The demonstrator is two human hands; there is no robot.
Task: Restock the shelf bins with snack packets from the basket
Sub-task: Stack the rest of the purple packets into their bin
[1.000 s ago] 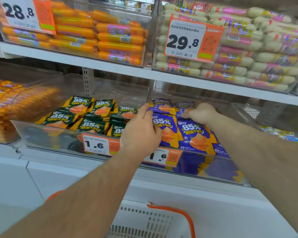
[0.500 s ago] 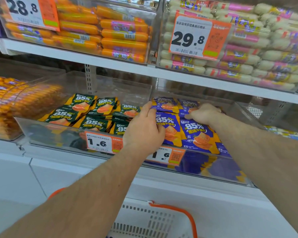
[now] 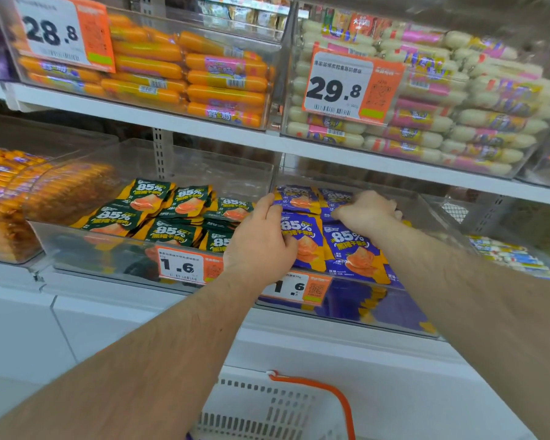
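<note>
Both hands in the clear bin [image 3: 356, 308] of purple snack packets [image 3: 353, 249], middle shelf, right of centre. Left hand [image 3: 261, 239] lies over the near-left packets, thumb up along the divider side, fingers curled onto the edge of a front-row purple packet; looks like a grip or a press on it, can't fully tell which. Right hand [image 3: 367, 209] sits farther in, knuckles up, fingers curled down on the far-row purple packets [image 3: 296, 198]; what it holds under the palm is hidden. Packets lie flat, overlapping, long axis running near-to-far, tops pointing to the far wall. Green packets [image 3: 169, 214] fill the neighbouring bin just left of the left hand, not touched. White basket [image 3: 267, 408] with orange handle [image 3: 331, 392] is below, near the body, well apart from both hands; its contents not visible. Judgement: step is settling or straightening purple stock in the bin. Key relation: front row is directly under the left hand, back row under the right, so each hand works its own row; the basket is down and near, and either hand must pull back toward the body to reach it.
</note>
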